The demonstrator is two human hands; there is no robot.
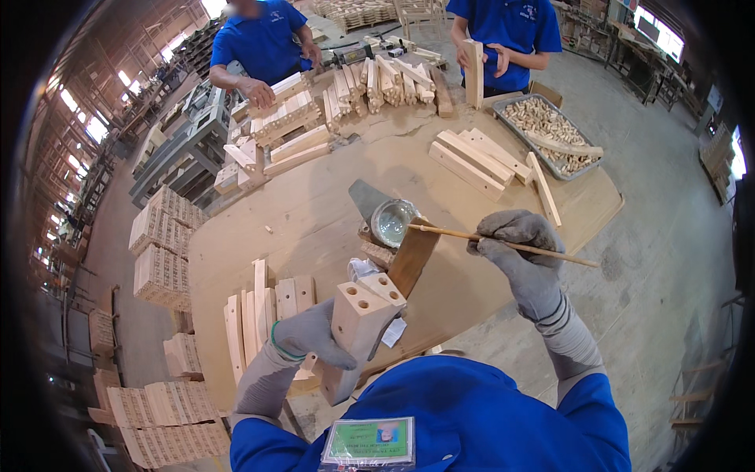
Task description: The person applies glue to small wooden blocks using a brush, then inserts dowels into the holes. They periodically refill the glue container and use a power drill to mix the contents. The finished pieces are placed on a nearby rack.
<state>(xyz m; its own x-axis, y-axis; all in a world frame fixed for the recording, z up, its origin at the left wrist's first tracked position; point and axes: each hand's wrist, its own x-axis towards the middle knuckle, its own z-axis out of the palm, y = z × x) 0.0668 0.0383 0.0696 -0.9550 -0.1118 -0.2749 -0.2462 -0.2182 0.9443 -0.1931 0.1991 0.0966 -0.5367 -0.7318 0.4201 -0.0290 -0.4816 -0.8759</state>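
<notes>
My left hand (313, 335), in a grey glove, is closed around pale wooden pieces (363, 315) standing on end, with round holes drilled in their top ends. In my gloved right hand (523, 256) a thin wooden stick (452, 233) is pinched, pointing left. Its tip lies at the upper end of a tilted brown board (414, 263), beside a round container (379, 224) of clear, glossy liquid. Whether the tip touches the board I cannot tell. A crumpled white piece (362, 269) lies near the container.
Several wooden bars (259, 311) lie at the table's left, more bars (472, 164) toward the far right. A grey tray (580, 167) holds many small dowels. Two people in blue stand across the table (314, 212) by piled wood (377, 82). Stacked wood (161, 271) stands left.
</notes>
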